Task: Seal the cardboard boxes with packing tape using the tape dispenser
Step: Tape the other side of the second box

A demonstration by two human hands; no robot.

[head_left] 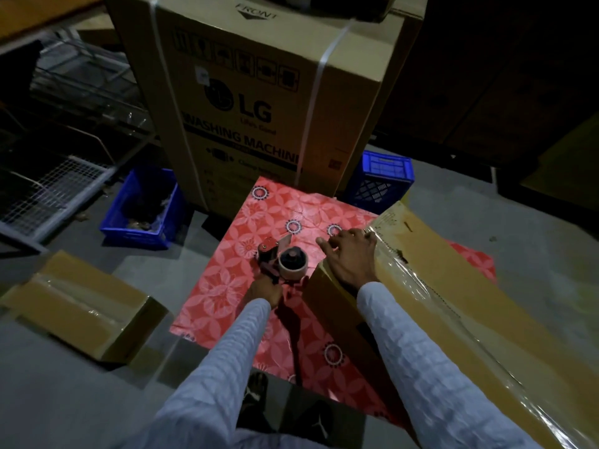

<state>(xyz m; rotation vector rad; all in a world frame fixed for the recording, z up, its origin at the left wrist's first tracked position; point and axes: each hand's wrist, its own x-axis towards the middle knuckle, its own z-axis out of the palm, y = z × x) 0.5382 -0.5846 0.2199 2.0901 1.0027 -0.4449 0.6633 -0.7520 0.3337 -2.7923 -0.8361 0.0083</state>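
A tall washing machine carton point(259, 102), bound with white straps, stands at the far side of the grey floor point(97, 400). Before it a red flower-patterned sheet point(233, 254) is spread on the floor. A long cardboard box point(470, 303) lies across the right part of that sheet, its top seam covered by a glossy strip of clear tape point(431, 286) running along its length. A smaller cardboard box point(81, 306), also taped along its top, sits on the floor well to the left of the sheet. Two blue plastic crates flank the tall carton: the left crate point(142, 209) holds dark scraps, the right crate point(382, 179) stands partly behind the long box. Wire racks point(55, 186) fill the far left. The person's right hand point(350, 254) lies on the near-left end of the long box, fingers spread and relaxed. The left hand point(262, 290) grips the handle of the red tape dispenser point(285, 264), which is over the sheet just beside that box end.
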